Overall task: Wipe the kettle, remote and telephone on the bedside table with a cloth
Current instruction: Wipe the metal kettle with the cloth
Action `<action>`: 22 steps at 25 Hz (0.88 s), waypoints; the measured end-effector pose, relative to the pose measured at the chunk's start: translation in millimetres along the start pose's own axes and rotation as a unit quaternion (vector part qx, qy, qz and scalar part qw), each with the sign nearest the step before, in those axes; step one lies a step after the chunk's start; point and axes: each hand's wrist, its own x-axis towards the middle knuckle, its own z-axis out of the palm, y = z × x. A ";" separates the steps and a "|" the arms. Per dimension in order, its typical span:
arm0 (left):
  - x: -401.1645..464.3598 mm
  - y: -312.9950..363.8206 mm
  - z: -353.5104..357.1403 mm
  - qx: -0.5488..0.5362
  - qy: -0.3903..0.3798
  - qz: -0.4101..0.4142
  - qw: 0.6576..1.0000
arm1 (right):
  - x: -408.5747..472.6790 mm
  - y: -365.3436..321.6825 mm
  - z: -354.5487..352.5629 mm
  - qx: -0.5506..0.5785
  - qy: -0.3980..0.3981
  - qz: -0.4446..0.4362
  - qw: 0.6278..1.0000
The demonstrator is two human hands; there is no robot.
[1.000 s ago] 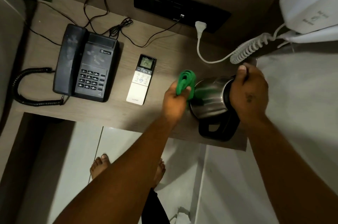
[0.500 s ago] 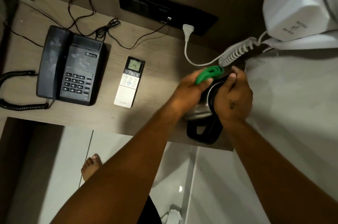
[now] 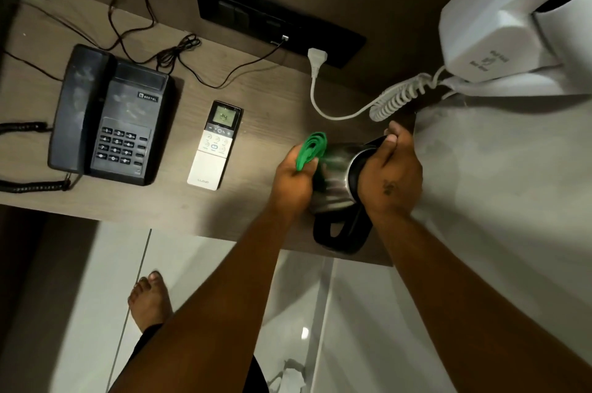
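Observation:
A steel kettle (image 3: 336,178) with a black handle stands at the right end of the wooden bedside table (image 3: 179,203). My right hand (image 3: 389,178) grips its black top rim. My left hand (image 3: 293,182) holds a bunched green cloth (image 3: 310,150) pressed against the kettle's left side. A white remote (image 3: 214,149) with a lit screen lies to the left of the kettle. A black telephone (image 3: 107,117), dusty with smudges, sits at the table's left end.
A white wall-mounted hair dryer (image 3: 512,17) with a coiled cord (image 3: 400,97) hangs at the upper right. A white plug (image 3: 317,59) and thin black cables (image 3: 144,40) lie near the black switch panel (image 3: 275,20). My bare foot (image 3: 149,299) is on the tiled floor below.
My left hand moved the cloth from the kettle's top rim back down to its left side. My right hand stayed on the kettle's rim.

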 end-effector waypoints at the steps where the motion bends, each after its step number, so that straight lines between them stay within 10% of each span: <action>1: -2.6 -1.6 2.2 -0.001 -0.004 0.018 1.000 | -0.3 0.1 -0.6 0.001 0.001 -0.002 1.000; 7: -102.4 -63.2 2.2 0.061 0.008 0.125 0.990 | -0.5 3.2 0.8 0.011 0.006 -0.016 1.000; 18: -54.7 -18.2 -35.5 -0.196 0.073 -0.116 0.971 | 1.1 0.5 -0.5 0.031 -0.043 0.016 0.998; 22: -93.9 -3.5 -71.8 -0.315 0.046 -0.151 0.936 | -11.1 -26.0 -49.4 0.106 0.038 -0.150 0.982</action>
